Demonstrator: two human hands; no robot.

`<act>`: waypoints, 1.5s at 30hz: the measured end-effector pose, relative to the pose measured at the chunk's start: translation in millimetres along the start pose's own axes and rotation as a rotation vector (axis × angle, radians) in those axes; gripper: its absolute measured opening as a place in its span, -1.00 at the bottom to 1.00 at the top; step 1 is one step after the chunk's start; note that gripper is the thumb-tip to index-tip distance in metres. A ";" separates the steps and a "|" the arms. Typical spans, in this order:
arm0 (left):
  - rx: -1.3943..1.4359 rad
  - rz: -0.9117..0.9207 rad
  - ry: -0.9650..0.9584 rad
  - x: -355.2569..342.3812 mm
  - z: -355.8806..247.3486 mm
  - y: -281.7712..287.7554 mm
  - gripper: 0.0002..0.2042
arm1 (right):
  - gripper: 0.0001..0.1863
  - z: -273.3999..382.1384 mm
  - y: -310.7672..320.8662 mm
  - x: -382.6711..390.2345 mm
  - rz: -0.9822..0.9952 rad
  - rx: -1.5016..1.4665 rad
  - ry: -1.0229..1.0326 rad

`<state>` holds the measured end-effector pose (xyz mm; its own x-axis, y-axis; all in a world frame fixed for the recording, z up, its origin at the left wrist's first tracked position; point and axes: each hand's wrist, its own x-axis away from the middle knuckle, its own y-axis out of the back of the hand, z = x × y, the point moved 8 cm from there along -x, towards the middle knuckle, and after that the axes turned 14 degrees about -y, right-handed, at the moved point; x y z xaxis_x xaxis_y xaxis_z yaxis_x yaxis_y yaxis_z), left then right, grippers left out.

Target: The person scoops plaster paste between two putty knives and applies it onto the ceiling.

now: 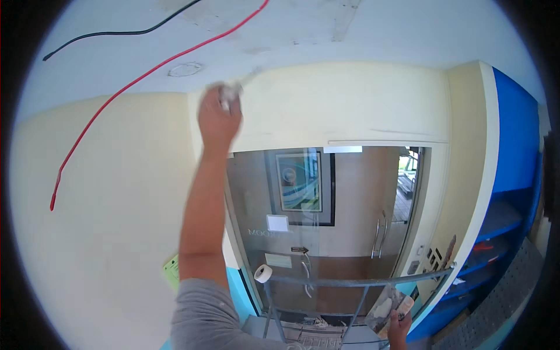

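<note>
My left hand [220, 119], on a raised arm with a grey sleeve, is closed around a putty knife whose pale handle [228, 96] is blurred. Its thin greyish blade [252, 76] points up and right to where the ceiling meets the cream wall; whether it touches is unclear. Low at the right, my right hand [399, 329] grips a broad scraper [382, 308] with a flat metal face and a light wooden-looking handle. White filler is smeared over that face. Patches and marks show on the ceiling [303, 49] above.
Red [116, 96] and black [122, 33] wires hang from the ceiling. A curved metal rail [332, 283] stands before me, with a tape roll [263, 273] on its left corner. Beyond are glass doors [350, 233]. A blue shelf unit [516, 134] stands right.
</note>
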<state>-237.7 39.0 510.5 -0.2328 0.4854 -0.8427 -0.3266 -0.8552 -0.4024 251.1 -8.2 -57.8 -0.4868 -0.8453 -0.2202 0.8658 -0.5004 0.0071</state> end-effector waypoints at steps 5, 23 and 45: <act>-0.288 -0.041 -0.201 -137.4 57.1 13.2 -0.74 | -0.60 -31.0 11.9 -12.0 -0.073 0.380 -0.158; -0.421 -0.077 -0.139 -262.2 31.8 64.2 -0.70 | -0.14 3.3 -0.1 14.3 -0.117 0.304 -0.320; -0.638 -0.304 -0.294 -241.6 97.4 96.6 -0.63 | -0.28 -75.5 27.7 6.9 -0.170 0.315 -0.513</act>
<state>-302.2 -143.2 710.1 -0.4802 0.6683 -0.5682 0.1560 -0.5724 -0.8050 280.5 -13.7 -132.8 -0.6764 -0.6920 0.2521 0.7333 -0.6009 0.3181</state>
